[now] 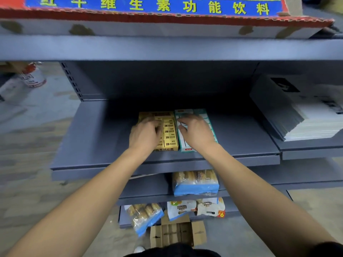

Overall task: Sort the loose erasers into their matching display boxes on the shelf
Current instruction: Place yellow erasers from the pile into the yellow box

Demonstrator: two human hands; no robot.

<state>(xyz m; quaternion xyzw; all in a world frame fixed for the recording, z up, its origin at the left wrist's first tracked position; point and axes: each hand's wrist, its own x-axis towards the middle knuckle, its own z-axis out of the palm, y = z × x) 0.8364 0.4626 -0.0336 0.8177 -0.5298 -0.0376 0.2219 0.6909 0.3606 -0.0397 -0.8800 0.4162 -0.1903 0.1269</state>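
Note:
Two display boxes stand side by side on the grey shelf point(92, 138). The yellow box point(169, 134) on the left holds rows of yellow erasers marked 2B. The teal and white box point(202, 113) sits to its right, touching it. My left hand point(144, 134) rests palm down over the left part of the yellow box, fingers curled onto the erasers; whether it holds one is hidden. My right hand point(196, 132) lies over the teal box, fingers bent and reaching into it, covering most of its contents.
A stack of white and grey booklets point(304, 115) fills the shelf at right. Bagged snacks point(194, 182) lie on the lower shelves. An open cardboard box point(178, 232) sits on the floor. A red and blue carton point(157, 8) overhangs above.

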